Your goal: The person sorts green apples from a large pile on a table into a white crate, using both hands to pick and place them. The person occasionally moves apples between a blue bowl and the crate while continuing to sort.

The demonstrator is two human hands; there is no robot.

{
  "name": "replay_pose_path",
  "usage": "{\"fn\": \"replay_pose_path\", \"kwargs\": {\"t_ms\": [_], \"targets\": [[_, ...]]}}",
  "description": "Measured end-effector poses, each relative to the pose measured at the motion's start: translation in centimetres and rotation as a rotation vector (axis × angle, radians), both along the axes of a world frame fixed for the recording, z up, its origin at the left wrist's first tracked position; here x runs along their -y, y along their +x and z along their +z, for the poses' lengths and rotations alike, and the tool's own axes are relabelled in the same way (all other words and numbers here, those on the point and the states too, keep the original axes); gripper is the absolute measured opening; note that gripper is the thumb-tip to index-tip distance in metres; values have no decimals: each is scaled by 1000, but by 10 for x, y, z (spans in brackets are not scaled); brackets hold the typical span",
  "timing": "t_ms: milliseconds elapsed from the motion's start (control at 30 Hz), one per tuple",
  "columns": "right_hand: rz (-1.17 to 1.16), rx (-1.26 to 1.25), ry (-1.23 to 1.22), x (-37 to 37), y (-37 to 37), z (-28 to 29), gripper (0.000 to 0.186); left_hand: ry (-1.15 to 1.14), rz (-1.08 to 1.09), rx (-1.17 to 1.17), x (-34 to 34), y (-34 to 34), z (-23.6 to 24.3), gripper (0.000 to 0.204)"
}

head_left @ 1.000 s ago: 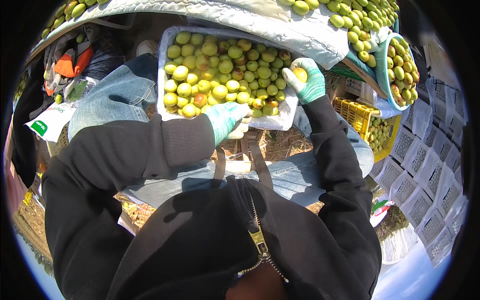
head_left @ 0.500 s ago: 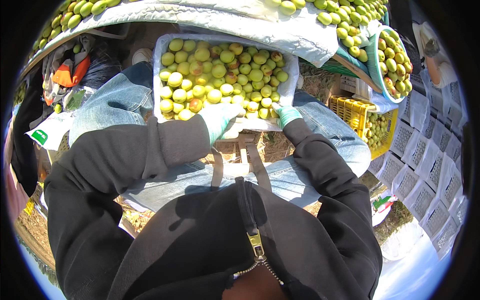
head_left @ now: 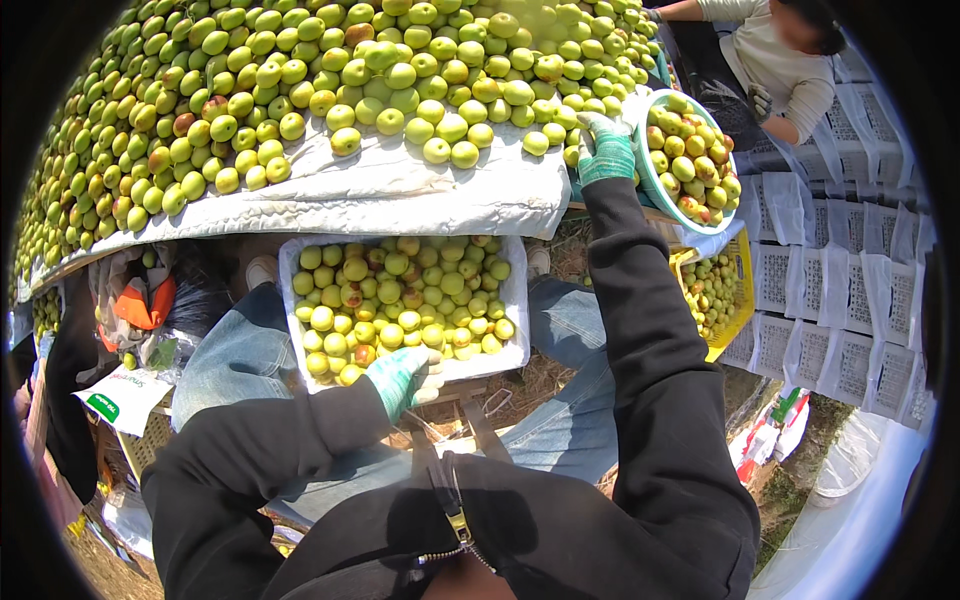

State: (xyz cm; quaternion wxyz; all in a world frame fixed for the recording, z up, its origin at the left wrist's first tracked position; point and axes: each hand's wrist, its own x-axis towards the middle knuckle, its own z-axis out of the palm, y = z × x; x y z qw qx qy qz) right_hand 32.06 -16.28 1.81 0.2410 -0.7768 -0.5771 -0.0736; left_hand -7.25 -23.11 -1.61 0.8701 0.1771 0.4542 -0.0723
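Note:
My left hand (head_left: pixel 402 380), in a green-and-white glove, holds the near rim of a white-lined crate (head_left: pixel 517 270), thumb above and fingers below. The crate sits between my knees, full of green jujubes (head_left: pixel 420 290), some with reddish-brown patches. My right arm reaches far forward. That gloved right hand (head_left: pixel 606 148) is open at the edge of the big jujube pile (head_left: pixel 400 75), its fingers parted and nothing visibly held. Right beside it stands a round pale-green basket (head_left: pixel 645 165) heaped with riper jujubes.
A white padded cloth (head_left: pixel 390 195) edges the raised pile. At right are a yellow crate (head_left: pixel 742 290) of jujubes and rows of lined grey crates (head_left: pixel 850 280). Another person (head_left: pixel 780 70) is at the far right. A white bag (head_left: pixel 122 398) lies at left.
My right hand has left the crate's rim and moved forward and right to the pile's edge. My left hand stays at the near rim. The view has tilted up, showing more of the pile.

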Motion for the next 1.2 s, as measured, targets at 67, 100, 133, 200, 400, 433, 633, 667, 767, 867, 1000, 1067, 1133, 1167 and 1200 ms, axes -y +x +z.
{"fn": "replay_pose_path", "kwargs": {"t_ms": [67,100,133,200,400,433,633,667,767,867,1000,1067,1133,1167,1200], "targets": [[-43,-3,-452,-27,28,6,47,-31,45,-33,-1,7,-2,42],[-116,8,-697,-41,33,4,54,-27,49,-28,-3,10,-2,41],[-22,54,-855,-49,39,6,62,0,34,-20,-5,13,-1,41],[91,194,-979,-59,43,10,60,-34,37,-12,-12,21,2,41],[-105,-152,-198,-89,61,19,23,-107,82,65,-41,47,20,47],[79,-27,-50,-97,61,13,34,-98,75,95,-46,52,21,47],[-31,-433,-515,-110,25,12,55,-43,100,149,-78,81,32,45],[21,-536,-392,-100,6,20,50,-46,129,247,-86,85,35,45],[204,-1007,-421,-67,-55,48,40,-187,433,342,-107,104,47,48],[351,-712,-337,-70,-74,56,42,-295,626,627,-134,112,55,42],[-65,217,-21,-170,24,43,40,-99,503,309,-151,110,57,30],[-82,460,-398,-198,73,29,63,-346,564,410,-152,106,56,31],[-60,470,-374,-211,96,13,67,-360,547,498,-149,103,55,28],[-36,486,-404,-214,101,8,66,-349,542,457,-147,102,54,28],[-37,525,-391,-211,100,5,61,-346,527,435,-146,102,54,27]]}}
